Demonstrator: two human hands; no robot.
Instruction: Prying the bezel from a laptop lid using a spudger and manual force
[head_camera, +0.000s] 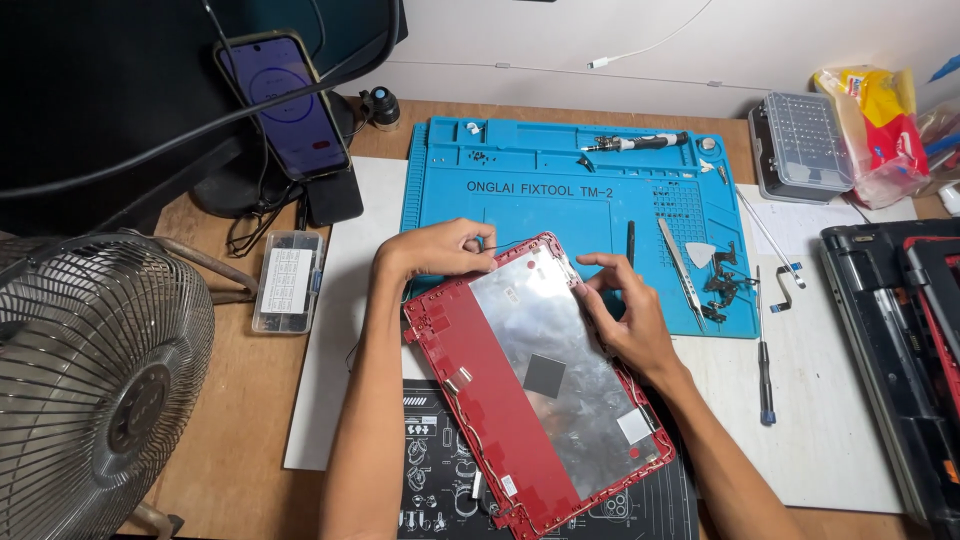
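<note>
A red laptop lid shell (480, 395) lies tilted on the desk, its silver foil lining (545, 345) facing up. My left hand (440, 247) rests at its top left corner, fingers curled and pinching a thin dark wire there. My right hand (625, 315) touches the upper right edge with fingertips bent onto the rim. A small dark square pad (544, 375) sits on the foil.
A blue repair mat (560, 195) lies behind with tweezers (682, 270), a pick, hinges and screws. A screwdriver (765, 375) lies right. A laptop base (900, 340) is far right, a bit case (803, 145) back right. A fan (90, 385) and phone (285, 100) stand left.
</note>
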